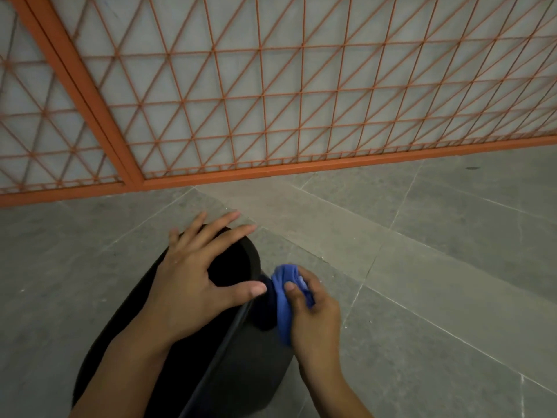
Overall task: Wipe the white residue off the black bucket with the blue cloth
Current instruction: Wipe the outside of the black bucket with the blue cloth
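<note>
- Head view: black bucket (211, 351) is seen lying on the grey floor (437, 267), at 6 o'clock.
- Left hand (193, 282) is laid across its mouth, fingers (217, 227) spread flat.
- Blue cloth (284, 300), bunched, is gripped by right hand (313, 315) and pressed to the bucket's 3 o'clock side.

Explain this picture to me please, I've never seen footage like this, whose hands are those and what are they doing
There is one picture, taken by a camera worn on a person's head, looking down at their own two bare hands. No machine is involved. A black bucket lies tipped on a grey tiled floor, in front of an orange metal grille. The left hand rests flat on the bucket with fingers spread, steadying it. The right hand grips a bunched blue cloth against the bucket's side. I cannot make out any white marks here.
</note>
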The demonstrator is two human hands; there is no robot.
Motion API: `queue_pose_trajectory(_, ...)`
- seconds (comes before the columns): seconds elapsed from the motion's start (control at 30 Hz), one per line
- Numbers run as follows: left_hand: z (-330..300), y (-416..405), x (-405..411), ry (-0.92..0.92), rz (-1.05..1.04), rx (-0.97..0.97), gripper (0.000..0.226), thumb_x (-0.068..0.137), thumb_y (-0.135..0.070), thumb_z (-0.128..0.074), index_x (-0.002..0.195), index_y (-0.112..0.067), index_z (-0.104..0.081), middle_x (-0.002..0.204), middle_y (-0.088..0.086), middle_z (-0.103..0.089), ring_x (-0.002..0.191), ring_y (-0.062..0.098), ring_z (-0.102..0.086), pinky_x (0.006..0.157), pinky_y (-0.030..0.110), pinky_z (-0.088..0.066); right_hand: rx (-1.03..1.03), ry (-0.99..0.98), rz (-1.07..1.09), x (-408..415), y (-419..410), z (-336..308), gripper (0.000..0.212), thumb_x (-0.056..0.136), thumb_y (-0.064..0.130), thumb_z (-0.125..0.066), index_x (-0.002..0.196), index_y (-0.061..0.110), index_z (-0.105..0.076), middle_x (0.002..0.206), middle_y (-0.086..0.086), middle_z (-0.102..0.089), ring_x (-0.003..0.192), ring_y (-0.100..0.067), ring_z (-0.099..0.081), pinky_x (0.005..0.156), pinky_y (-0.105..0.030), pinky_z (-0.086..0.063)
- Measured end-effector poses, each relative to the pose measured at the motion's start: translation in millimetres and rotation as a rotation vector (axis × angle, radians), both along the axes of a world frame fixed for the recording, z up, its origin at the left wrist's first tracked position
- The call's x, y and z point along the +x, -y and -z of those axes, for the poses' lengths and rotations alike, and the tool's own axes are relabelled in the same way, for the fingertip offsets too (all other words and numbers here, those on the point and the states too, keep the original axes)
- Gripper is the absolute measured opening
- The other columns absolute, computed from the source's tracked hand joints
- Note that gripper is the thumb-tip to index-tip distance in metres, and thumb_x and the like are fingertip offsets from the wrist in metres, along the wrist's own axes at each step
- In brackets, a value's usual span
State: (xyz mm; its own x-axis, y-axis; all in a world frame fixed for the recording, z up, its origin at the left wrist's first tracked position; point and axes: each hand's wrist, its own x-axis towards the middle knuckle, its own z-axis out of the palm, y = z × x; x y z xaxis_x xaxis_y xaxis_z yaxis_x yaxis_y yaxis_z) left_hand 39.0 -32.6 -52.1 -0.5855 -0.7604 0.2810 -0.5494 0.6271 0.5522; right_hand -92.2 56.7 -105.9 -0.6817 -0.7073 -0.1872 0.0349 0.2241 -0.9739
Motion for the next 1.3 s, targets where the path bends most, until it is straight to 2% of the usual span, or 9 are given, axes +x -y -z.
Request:
queue_pose_trajectory(0.1,0.2,-3.6,-4.2,0.080,-0.005,-0.004,0.077,0.058,-0.081,-0.044,0.130,-0.061,-0.026,0.149,-0.032,-0.013,0.147,0.011,0.000,0.117,0.056,0.000,-0.133,-0.016,-0.101,-4.7,15.4,-16.2,0.027,0.088,0.015,-0.058,0.114,0.019,-0.064,0.106,0.003,-0.067,0.098,-0.008,-0.063,0.089,-0.023,-0.049)
queue_pose_trajectory(0.23,-2.7,-1.4,-3.8,0.107,-0.030,0.025,0.077,0.060,-0.076,-0.039,0.129,-0.060,-0.011,0.151,-0.028,-0.001,0.145,0.011,0.010,0.117,0.053,0.004,0.074,-0.008,-0.055,-10.8,21.5,14.2,0.024,0.090,0.019,-0.056,0.113,0.018,-0.063,0.114,-0.007,-0.067,0.104,-0.022,-0.062,0.096,-0.044,-0.048)
queue_pose_trajectory(0.3,-1.2,-3.0,-5.4,0.118,0.001,0.020,0.080,0.060,-0.075,-0.039,0.132,-0.058,-0.010,0.152,-0.028,0.002,0.145,0.009,0.013,0.117,0.050,0.007,0.074,0.021,0.010,-6.9,9.5,12.5,0.025,0.089,0.014,-0.057,0.112,0.020,-0.063,0.115,-0.005,-0.066,0.104,-0.021,-0.062,0.098,-0.043,-0.047)
queue_pose_trajectory(0.43,1.3,-6.6,-8.0,0.121,0.024,-0.026,0.081,0.061,-0.074,-0.041,0.135,-0.055,-0.014,0.153,-0.028,-0.003,0.146,0.011,0.009,0.115,0.046,0.008,-0.182,-0.038,-0.071,-3.9,9.1,-27.6,0.024,0.087,0.010,-0.059,0.106,0.023,-0.065,0.102,0.011,-0.066,0.094,0.003,-0.061,0.088,-0.014,-0.047)
queue_pose_trajectory(0.6,-0.8,2.4,1.5,0.042,-0.044,0.030,0.077,0.062,-0.071,-0.040,0.134,-0.052,-0.021,0.151,-0.028,-0.011,0.146,0.013,0.002,0.117,0.051,0.001,0.031,-0.071,-0.103,-7.6,28.8,-0.4,0.027,0.090,0.015,-0.055,0.116,0.018,-0.062,0.114,-0.004,-0.066,0.100,-0.014,-0.062,0.095,-0.037,-0.048)
queue_pose_trajectory(0.73,-0.3,2.1,3.9,0.010,-0.008,0.022,0.074,0.062,-0.066,-0.044,0.132,-0.055,-0.025,0.150,-0.029,-0.016,0.147,0.012,-0.004,0.117,0.050,-0.002,-0.013,0.027,0.041,13.7,0.0,-7.6,0.028,0.088,0.012,-0.057,0.112,0.026,-0.062,0.114,0.001,-0.061,0.095,-0.006,-0.057,0.091,-0.020,-0.043)
queue_pose_trajectory(0.87,3.1,6.2,9.3,-0.022,0.008,-0.021,0.074,0.065,-0.061,-0.049,0.137,-0.051,-0.031,0.148,-0.022,-0.030,0.144,0.019,-0.020,0.113,0.053,-0.019,-0.207,-0.125,-0.157,11.8,25.5,-29.0,0.027,0.087,0.013,-0.058,0.112,0.020,-0.064,0.107,0.009,-0.064,0.096,0.003,-0.058,0.088,-0.010,-0.043)
queue_pose_trajectory(1.1,8.3,15.1,18.8,-0.101,-0.032,0.004,0.071,0.068,-0.063,-0.049,0.136,-0.051,-0.030,0.145,-0.024,-0.035,0.143,0.016,-0.024,0.114,0.055,-0.020,0.257,-0.136,-0.128,-28.8,32.3,65.0,0.028,0.092,0.014,-0.051,0.119,0.008,-0.059,0.115,-0.012,-0.065,0.096,-0.016,-0.057,0.083,-0.022,-0.038)
queue_pose_trajectory(1.3,0.1,8.6,-9.5,0.018,0.011,-0.018,0.068,0.063,-0.068,-0.046,0.128,-0.048,-0.041,0.142,-0.023,-0.038,0.141,0.017,-0.026,0.114,0.048,-0.020,0.422,-0.074,-0.010,-40.0,15.3,100.7,0.023,0.094,0.015,-0.047,0.111,0.008,-0.061,0.109,-0.015,-0.065,0.098,-0.025,-0.058,0.078,-0.026,-0.035)
